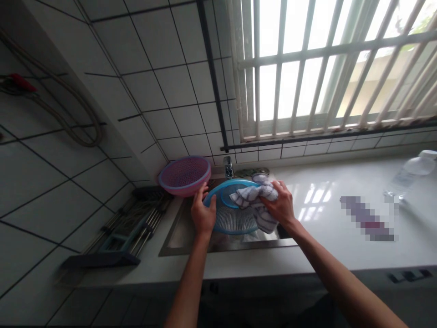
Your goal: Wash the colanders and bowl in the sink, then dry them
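Over the sink (177, 234), a blue plastic colander (235, 221) is tilted with its inside toward me. My left hand (204, 212) grips it by the left rim, thumb inside and fingers behind. Bunched in my right hand (282, 202) is a white cloth (254, 198) with dark stripes, pressed against the colander's right side. Part of the cloth hangs down over the slotted wall. The fingertips of my right hand are partly hidden by the cloth.
A pink colander (186, 184) with a bluish rim stands behind my left hand. The faucet (228, 166) rises at the sink's back. A folding rack (126, 232) lies left of the sink. On the right, a clear bottle (411, 173) stands on the white counter (327, 246), beneath a barred window.
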Motion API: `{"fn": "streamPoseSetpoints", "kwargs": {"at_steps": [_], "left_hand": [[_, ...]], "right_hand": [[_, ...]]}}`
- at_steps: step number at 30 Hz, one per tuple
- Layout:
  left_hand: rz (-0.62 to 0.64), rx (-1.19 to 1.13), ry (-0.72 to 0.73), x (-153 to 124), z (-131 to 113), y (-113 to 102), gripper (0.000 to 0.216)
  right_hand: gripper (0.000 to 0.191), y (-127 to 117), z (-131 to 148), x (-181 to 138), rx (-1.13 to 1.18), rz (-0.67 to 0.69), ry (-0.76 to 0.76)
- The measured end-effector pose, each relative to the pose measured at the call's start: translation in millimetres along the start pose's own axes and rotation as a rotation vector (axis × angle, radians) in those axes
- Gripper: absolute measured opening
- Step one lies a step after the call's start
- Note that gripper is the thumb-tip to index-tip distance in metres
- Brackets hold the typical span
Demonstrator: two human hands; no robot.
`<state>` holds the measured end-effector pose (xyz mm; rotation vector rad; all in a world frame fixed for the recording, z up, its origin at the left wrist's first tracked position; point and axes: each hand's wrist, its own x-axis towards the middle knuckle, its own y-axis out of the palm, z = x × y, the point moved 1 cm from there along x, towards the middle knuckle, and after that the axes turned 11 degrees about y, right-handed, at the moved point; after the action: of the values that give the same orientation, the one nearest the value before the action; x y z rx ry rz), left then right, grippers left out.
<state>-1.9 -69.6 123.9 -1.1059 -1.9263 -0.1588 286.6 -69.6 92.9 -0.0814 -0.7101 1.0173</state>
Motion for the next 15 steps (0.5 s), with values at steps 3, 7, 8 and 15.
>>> {"fn": "streamPoseSetpoints", "kwargs": {"at_steps": [3,7,8,15], "left_hand": [[-0.18,-0.116,-0.135,-18.6,-34.1,-10.8,0.047],[0.051,-0.728,-0.669,-31.0,-74.0,-15.2,0.06],[0.058,-0.821,-0.762,-28.9,-79.9,-15.2,0.061],[-0.052,-0.859,-0.924,-8.5,-69.6,-32.6,0.013]], "right_hand": [[0.032,-17.2,15.3,-2.5,-0.052,-0.154,-0.089],[0.028,-28.3,31.2,-14.3,-0.048,-0.18,-0.313],[0.03,-29.2,34.8,-19.1,-0.034,-0.15,-0.365],[0.051,-42.5,48.6,-36.5,0.135,0.363,-0.504]]}}
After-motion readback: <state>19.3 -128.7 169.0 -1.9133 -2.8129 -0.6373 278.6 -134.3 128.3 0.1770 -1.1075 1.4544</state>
